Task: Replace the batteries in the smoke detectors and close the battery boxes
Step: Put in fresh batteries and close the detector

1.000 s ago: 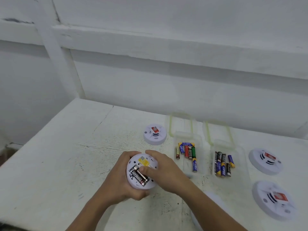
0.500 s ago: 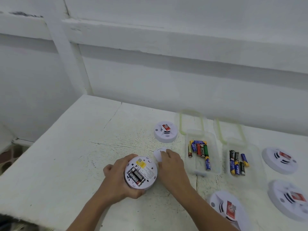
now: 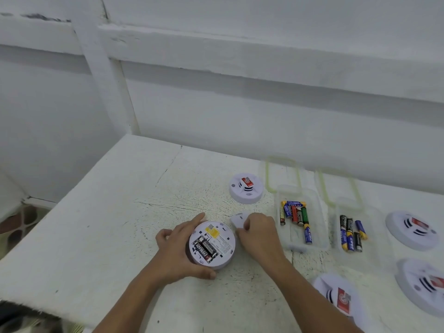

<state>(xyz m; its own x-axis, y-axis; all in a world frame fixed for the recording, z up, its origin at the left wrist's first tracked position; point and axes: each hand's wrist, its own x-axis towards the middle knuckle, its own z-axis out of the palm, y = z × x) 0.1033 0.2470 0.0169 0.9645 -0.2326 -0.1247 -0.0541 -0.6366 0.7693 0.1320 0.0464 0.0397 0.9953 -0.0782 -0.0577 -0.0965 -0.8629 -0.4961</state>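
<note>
A white smoke detector lies upside down on the table, its battery bay open with two black batteries in it. My left hand grips its rim from the left. Just right of it, my right hand pinches a small white battery cover that lies on the table. Two clear boxes hold loose batteries: the left box and the right box, both without lids on.
Several other smoke detectors lie face up: one at the back, two at the right, one near my right forearm. Two green-rimmed lids lean behind the boxes. The table's left edge drops off.
My right hand left the batteries in the detector, moved right and took hold of the small white cover. My left hand keeps hold of the detector.
</note>
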